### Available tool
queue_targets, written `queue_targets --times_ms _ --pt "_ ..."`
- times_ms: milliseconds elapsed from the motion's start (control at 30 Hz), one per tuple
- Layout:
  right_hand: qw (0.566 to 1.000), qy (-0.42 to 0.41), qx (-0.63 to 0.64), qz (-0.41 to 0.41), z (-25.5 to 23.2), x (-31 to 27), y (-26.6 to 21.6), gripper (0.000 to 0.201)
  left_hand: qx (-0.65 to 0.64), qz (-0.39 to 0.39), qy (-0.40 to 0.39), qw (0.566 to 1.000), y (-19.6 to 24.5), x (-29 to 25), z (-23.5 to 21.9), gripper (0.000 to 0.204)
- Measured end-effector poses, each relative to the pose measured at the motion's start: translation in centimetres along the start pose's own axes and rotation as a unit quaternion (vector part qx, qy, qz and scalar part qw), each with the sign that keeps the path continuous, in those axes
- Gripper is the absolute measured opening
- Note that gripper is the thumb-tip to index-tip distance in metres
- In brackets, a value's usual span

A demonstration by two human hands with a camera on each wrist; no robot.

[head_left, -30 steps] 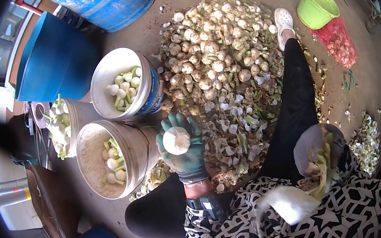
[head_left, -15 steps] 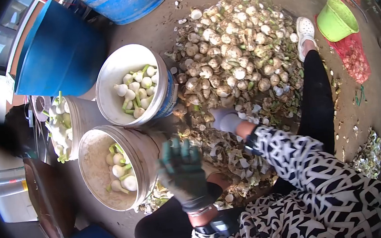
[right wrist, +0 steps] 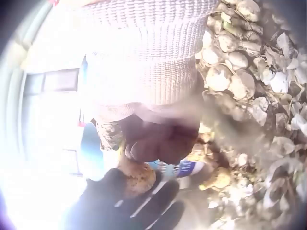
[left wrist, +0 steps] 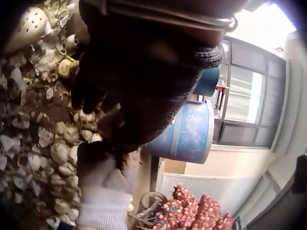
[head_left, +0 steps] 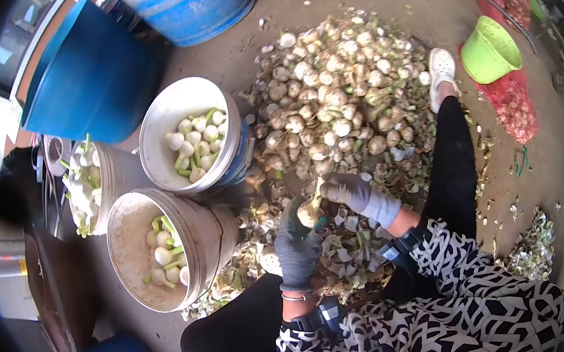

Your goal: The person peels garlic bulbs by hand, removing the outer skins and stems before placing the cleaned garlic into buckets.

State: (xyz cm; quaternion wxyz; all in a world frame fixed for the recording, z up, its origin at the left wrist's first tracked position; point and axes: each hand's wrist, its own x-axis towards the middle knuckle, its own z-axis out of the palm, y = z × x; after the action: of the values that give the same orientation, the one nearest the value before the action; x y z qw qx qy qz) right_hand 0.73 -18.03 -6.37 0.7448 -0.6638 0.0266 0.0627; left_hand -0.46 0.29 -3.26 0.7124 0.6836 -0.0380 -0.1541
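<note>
**Unpeeled onion held between two gloved hands**

An unpeeled onion is gripped from below by the dark-gloved left hand, fingers curled round it, just above the peel-strewn ground. The same onion is pinched from above by the pale-gloved right hand. To the left, two white buckets of peeled onions are seen, side by side. Beyond the hands, a large pile of unpeeled onions is spread, with blue barrels behind it
</note>
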Motion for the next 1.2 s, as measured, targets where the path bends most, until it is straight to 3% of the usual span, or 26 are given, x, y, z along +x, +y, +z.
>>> queue_targets --times_ms 33,67,100,133,167,233,300,367,433,467,500,567,600,633,667,733,767,800,833,900,967,1000,1033,1100,1133,1200 --pt "0.996 0.021 -0.086 -0.013 -0.2 -1.1 -0.9 0.033 0.078 0.043 0.005 0.996 1.0 -0.4 0.7 0.059" --pt "0.991 0.031 -0.125 0.028 0.1 -2.3 -2.7 0.034 0.075 0.051 -0.001 0.996 1.4 -0.7 1.2 0.059" --pt "0.983 0.04 -0.163 0.071 0.8 -3.3 -4.1 0.034 0.223 0.139 0.02 0.965 1.7 -1.1 1.6 0.063" --pt "0.986 0.079 -0.14 -0.035 1.5 -4.0 -3.9 0.034 0.363 0.222 0.043 0.904 1.9 -1.6 2.0 0.066" --pt "0.995 0.07 -0.074 0.023 1.4 -4.3 -3.7 0.032 0.361 0.225 0.042 0.904 2.2 -2.1 2.4 0.066" --pt "0.992 0.076 -0.098 0.008 1.0 -5.3 -4.0 0.027 0.396 0.236 0.052 0.886 2.8 -2.9 2.9 0.06" --pt "0.995 0.059 -0.075 -0.003 0.5 -6.4 -4.6 0.026 0.381 0.231 0.045 0.894 3.1 -3.4 2.9 0.059" --pt "0.998 0.042 -0.053 -0.009 -0.3 -7.4 -5.3 0.025 0.15 0.135 -0.012 0.979 3.3 -3.6 3.1 0.062" --pt "0.985 0.009 -0.149 -0.09 -1.1 -7.9 -6.3 0.022 0.115 0.172 -0.032 0.978 4.3 -3.5 3.4 0.054" --pt "0.998 -0.005 -0.056 0.036 -1.3 -8.5 -7.3 0.018 -0.024 0.018 -0.086 0.996 5.6 -3.7 3.0 0.054" --pt "0.998 -0.006 -0.055 0.039 -1.6 -8.9 -8.3 0.018 -0.161 -0.137 -0.134 0.968 6.3 -3.8 2.5 0.055" --pt "0.987 -0.095 0.027 0.13 -2.0 -9.3 -9.4 0.017 -0.396 -0.144 -0.214 0.881 4.2 -3.4 2.1 0.06" --pt "0.975 -0.136 0.108 0.14 -1.6 -9.1 -8.8 0.018 -0.009 0.047 -0.151 0.987 3.4 -3.6 2.1 0.061" --pt "0.975 -0.178 0.057 0.117 -1.5 -9.2 -9.0 0.017 0.38 0.229 -0.064 0.894 2.8 -3.8 2.0 0.061" --pt "0.973 -0.194 0.088 0.085 -0.8 -9.0 -7.9 0.017 0.31 0.121 -0.131 0.934 4.0 -3.5 2.0 0.053" --pt "0.975 -0.191 0.101 0.047 -0.2 -8.7 -5.0 0.019 0.416 0.165 -0.079 0.891 2.5 -3.1 1.5 0.038" --pt "0.965 -0.15 0.194 0.094 0.3 -8.4 -3.4 0.022 0.47 0.186 -0.031 0.862 1.5 -3.0 1.2 0.034" --pt "0.949 -0.117 0.253 0.146 0.3 -8.0 -2.2 0.02 0.388 0.183 -0.034 0.903 2.6 -2.8 1.3 0.034" --pt "0.927 -0.084 0.31 0.195 0.2 -7.7 -1.3 0.018 0.094 -0.017 -0.019 0.995 4.0 -3.1 1.8 0.031" --pt "0.936 -0.05 0.308 0.165 0.4 -7.6 -2.2 0.017 -0.116 -0.056 -0.063 0.99 3.9 -3.4 1.3 0.036" --pt "0.925 -0.118 0.317 0.171 -0.7 -7.6 -3.3 0.018 -0.124 -0.083 -0.057 0.987 4.5 -4.3 1.8 0.035" --pt "0.912 -0.101 0.372 0.142 -0.6 -7.1 -2.4 0.02 -0.134 -0.104 -0.052 0.984 4.8 -4.5 1.9 0.035" --pt "0.919 -0.095 0.346 0.162 -1.0 -7.0 -2.5 0.02 -0.13 -0.104 -0.055 0.985 4.7 -4.3 1.7 0.035" --pt "0.936 0.004 0.331 0.117 -1.0 -6.3 -1.2 0.023 -0.22 -0.086 -0.095 0.967 3.7 -3.9 1.3 0.039" --pt "0.911 -0.032 0.389 0.131 -1.8 -6.9 -2.0 0.025 -0.235 -0.075 -0.08 0.966 3.3 -4.0 1.5 0.046" --pt "0.9 0.04 0.41 0.139 -1.7 -7.7 -4.7 0.029 -0.229 -0.076 -0.096 0.966 3.6 -4.0 1.7 0.048"
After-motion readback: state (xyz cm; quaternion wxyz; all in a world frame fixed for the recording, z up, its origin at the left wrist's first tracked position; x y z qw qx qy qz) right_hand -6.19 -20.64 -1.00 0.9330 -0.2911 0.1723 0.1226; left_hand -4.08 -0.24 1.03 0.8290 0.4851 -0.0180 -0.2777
